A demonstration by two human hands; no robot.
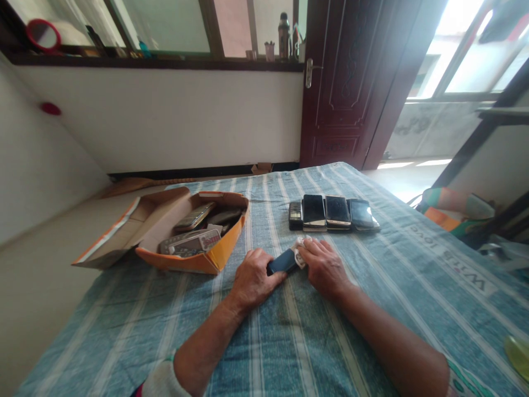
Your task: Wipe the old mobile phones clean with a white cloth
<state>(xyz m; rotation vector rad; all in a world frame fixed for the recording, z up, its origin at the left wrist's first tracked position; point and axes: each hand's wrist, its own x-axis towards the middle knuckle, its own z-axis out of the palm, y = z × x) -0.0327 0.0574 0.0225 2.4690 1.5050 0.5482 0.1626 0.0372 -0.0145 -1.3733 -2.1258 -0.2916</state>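
My left hand rests on the striped cloth, its fingers closed round one end of a dark blue phone. Over the phone's other end my right hand presses a small white cloth, fingers curled on it. Just beyond the hands a row of several phones lies side by side, screens up.
An open orange cardboard box with several more phones stands at the left on the blue-green striped cloth. Behind are a white wall, a windowsill with bottles, and a dark wooden door. A yellow-green object lies at the right edge.
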